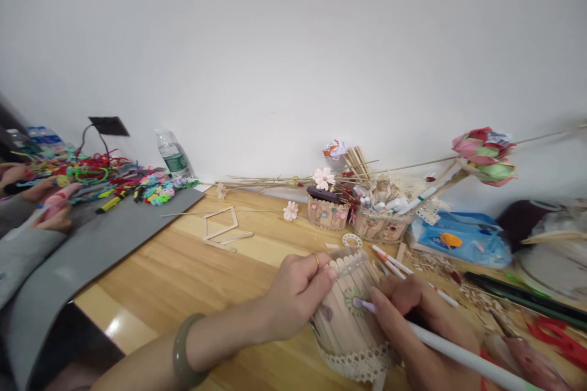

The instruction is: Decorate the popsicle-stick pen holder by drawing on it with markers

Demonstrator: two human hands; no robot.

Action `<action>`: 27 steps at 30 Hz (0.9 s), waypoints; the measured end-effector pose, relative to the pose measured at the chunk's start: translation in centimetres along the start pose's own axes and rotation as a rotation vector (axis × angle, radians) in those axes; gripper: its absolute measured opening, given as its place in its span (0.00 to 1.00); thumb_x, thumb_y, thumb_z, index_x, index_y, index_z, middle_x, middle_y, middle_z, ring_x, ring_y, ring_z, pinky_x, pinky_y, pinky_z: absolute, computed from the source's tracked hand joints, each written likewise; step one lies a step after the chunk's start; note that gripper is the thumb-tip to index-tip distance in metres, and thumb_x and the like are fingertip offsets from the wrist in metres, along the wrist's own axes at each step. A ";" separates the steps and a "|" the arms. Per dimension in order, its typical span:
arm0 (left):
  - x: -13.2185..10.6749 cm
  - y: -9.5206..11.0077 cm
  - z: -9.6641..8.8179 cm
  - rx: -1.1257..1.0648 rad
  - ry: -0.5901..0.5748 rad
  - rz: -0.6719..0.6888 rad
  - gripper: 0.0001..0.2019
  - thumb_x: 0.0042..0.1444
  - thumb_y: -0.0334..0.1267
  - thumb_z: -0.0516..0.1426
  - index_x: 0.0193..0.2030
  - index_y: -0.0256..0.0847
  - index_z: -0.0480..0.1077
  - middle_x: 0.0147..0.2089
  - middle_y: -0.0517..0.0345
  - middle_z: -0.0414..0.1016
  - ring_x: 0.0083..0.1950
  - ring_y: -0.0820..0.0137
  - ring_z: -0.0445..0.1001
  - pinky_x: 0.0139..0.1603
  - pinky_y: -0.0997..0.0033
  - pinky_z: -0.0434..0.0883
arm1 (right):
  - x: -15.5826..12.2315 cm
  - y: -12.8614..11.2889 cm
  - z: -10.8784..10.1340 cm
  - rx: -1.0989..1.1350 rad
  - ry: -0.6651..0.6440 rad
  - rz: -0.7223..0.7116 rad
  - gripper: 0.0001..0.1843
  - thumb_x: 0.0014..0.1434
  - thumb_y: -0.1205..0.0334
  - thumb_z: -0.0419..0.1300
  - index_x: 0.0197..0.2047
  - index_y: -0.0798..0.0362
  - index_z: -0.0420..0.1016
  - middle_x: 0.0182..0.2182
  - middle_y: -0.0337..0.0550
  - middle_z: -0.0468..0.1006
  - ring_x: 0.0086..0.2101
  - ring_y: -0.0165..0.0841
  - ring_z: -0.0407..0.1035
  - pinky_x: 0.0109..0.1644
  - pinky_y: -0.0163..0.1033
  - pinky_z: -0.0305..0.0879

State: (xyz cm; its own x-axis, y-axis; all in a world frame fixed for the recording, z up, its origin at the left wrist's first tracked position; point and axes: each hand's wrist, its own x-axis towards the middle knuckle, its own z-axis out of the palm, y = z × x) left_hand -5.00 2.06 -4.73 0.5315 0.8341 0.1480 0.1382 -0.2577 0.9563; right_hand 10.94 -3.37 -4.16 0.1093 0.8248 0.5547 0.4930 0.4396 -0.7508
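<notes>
My left hand [298, 293], with a ring on one finger and a green bangle at the wrist, grips the upper edge of a small holder made of craft sticks [340, 317]. The holder is tilted, with lace trim [355, 361] round its lower end. A green flower outline and a purple mark are drawn on its side. In my right hand [417, 324] is a white marker pen [458, 351], its purple tip touching the middle of the drawn flower. The holder's inside and the undersides of both hands are hidden.
Two decorated stick containers [328, 212] stand against the wall, one filled with pens. Loose sticks [221, 229], markers, wood shavings [486, 302] and red scissors [559, 339] lie on the table. A blue pack [461, 238] is at right. At left, another person's hands [55, 208] work beside colourful yarn pieces.
</notes>
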 end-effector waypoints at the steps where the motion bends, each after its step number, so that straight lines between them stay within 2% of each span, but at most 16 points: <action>1: 0.0 0.0 0.0 -0.004 -0.002 -0.002 0.17 0.58 0.49 0.46 0.24 0.40 0.54 0.18 0.67 0.55 0.16 0.77 0.63 0.16 0.81 0.58 | 0.0 0.0 0.0 0.000 0.004 0.003 0.16 0.54 0.62 0.57 0.20 0.49 0.55 0.16 0.30 0.60 0.17 0.26 0.56 0.18 0.31 0.54; 4: -0.1 0.2 0.1 0.000 0.005 0.008 0.17 0.58 0.49 0.46 0.23 0.40 0.54 0.18 0.67 0.54 0.16 0.77 0.64 0.15 0.81 0.58 | -0.1 -0.2 -0.1 0.009 0.010 0.000 0.17 0.54 0.61 0.57 0.19 0.49 0.53 0.15 0.30 0.58 0.16 0.26 0.55 0.17 0.31 0.52; 9: -0.1 0.3 0.1 -0.017 0.007 0.004 0.16 0.58 0.48 0.46 0.24 0.40 0.55 0.18 0.67 0.55 0.16 0.78 0.63 0.15 0.81 0.58 | 0.0 -0.6 -0.1 -0.022 0.045 0.052 0.16 0.52 0.62 0.58 0.19 0.49 0.56 0.15 0.31 0.60 0.15 0.26 0.55 0.18 0.32 0.53; 12: 0.0 0.4 0.1 -0.001 0.014 0.010 0.16 0.58 0.48 0.46 0.24 0.40 0.55 0.17 0.67 0.55 0.16 0.78 0.63 0.15 0.81 0.58 | 0.3 -0.7 0.0 0.034 0.044 0.065 0.17 0.51 0.59 0.59 0.17 0.48 0.55 0.14 0.32 0.61 0.15 0.28 0.56 0.17 0.34 0.54; 19: -0.1 0.5 0.0 0.022 0.007 0.029 0.17 0.58 0.48 0.45 0.24 0.40 0.55 0.18 0.66 0.55 0.18 0.77 0.64 0.17 0.80 0.58 | 0.9 -1.7 -0.1 0.175 0.048 0.155 0.19 0.52 0.54 0.57 0.16 0.47 0.52 0.13 0.35 0.62 0.15 0.32 0.57 0.17 0.38 0.56; 23: -0.1 0.3 0.0 0.021 0.015 0.039 0.17 0.58 0.48 0.45 0.23 0.40 0.54 0.18 0.66 0.55 0.18 0.77 0.65 0.17 0.81 0.58 | 0.7 -2.3 -0.3 0.166 -0.004 0.154 0.19 0.54 0.54 0.55 0.18 0.47 0.52 0.15 0.35 0.63 0.17 0.32 0.59 0.20 0.38 0.59; 27: -0.1 0.2 0.1 0.012 0.029 0.031 0.17 0.58 0.48 0.45 0.23 0.40 0.55 0.18 0.67 0.55 0.17 0.77 0.63 0.16 0.80 0.58 | 0.4 -2.3 -0.2 0.137 0.021 0.142 0.18 0.56 0.54 0.53 0.20 0.47 0.52 0.16 0.33 0.62 0.18 0.30 0.58 0.20 0.36 0.57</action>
State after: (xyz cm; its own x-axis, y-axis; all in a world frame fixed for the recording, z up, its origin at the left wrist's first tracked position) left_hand -4.91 1.88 -4.62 0.5116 0.8392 0.1845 0.1320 -0.2889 0.9482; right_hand 10.07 -4.16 -2.17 0.1884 0.8749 0.4461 0.3493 0.3648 -0.8631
